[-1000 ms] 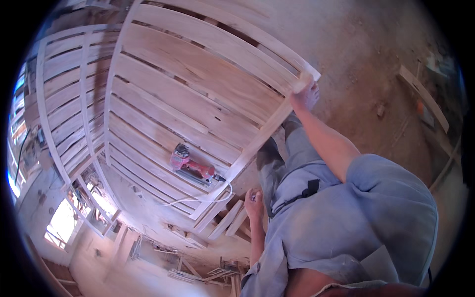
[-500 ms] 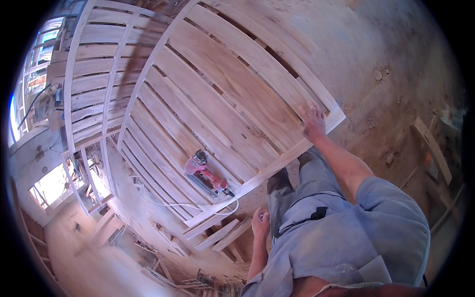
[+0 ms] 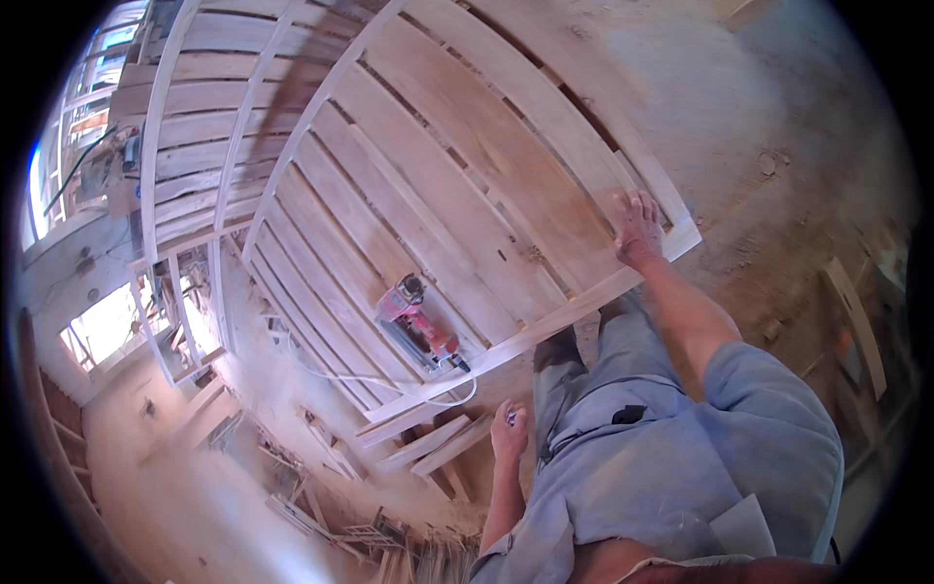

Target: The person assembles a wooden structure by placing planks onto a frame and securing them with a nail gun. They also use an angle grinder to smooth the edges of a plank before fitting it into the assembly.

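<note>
One open right hand lay on the slatted panel; from afar I judged flat contact steadiest; the left hand, apart, curled around a small indistinct object.

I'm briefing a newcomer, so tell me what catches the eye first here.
First comes the red nail gun, lying on the slatted wooden panel close to the edge nearest the person. Next is the right hand, laid on that panel near its corner. Then the bright opening glares in the wall at the picture's left.
</note>
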Tool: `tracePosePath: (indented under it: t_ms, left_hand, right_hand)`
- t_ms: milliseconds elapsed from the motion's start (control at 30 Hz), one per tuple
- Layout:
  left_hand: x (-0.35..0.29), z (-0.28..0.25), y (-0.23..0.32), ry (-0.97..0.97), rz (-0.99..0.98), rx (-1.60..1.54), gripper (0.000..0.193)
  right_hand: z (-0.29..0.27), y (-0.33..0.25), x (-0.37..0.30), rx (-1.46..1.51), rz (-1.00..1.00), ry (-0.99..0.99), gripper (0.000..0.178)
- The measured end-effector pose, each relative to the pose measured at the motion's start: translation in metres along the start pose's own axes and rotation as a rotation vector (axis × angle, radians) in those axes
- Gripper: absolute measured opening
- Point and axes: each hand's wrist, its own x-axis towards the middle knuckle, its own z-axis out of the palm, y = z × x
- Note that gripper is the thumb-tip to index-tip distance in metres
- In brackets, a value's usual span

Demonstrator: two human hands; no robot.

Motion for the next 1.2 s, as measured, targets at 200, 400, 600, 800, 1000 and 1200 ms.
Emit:
tracePosePath:
  t_ms: [200,400,600,800,1000,1200]
  left_hand:
    - [-0.015,-0.015,-0.024,0.038,-0.078,-0.190,0.052]
    - [-0.025,0.006,-0.067,-0.011,-0.119,-0.133,0.053]
    - [-0.013,0.010,-0.090,-0.161,-0.127,0.071,0.053]
    - [-0.025,0.027,-0.053,-0.061,-0.065,-0.150,0.049]
    - [0.002,0.027,-0.057,-0.126,0.067,-0.008,0.049]
    - [0.064,0.047,-0.094,-0.181,0.131,-0.168,0.055]
  right_hand:
    - [0.005,-0.012,0.002,-0.073,0.059,0.051,0.088]
    - [0.007,0.009,-0.002,0.098,0.213,0.097,0.070]
    - [0.038,0.077,-0.093,0.193,0.076,0.280,0.058]
    - [0.036,0.048,-0.161,0.268,0.596,-0.285,0.042]
    - [0.035,0.048,-0.206,0.437,0.612,-0.406,0.034]
    - [0.001,0.067,-0.249,0.432,0.698,-0.294,0.031]
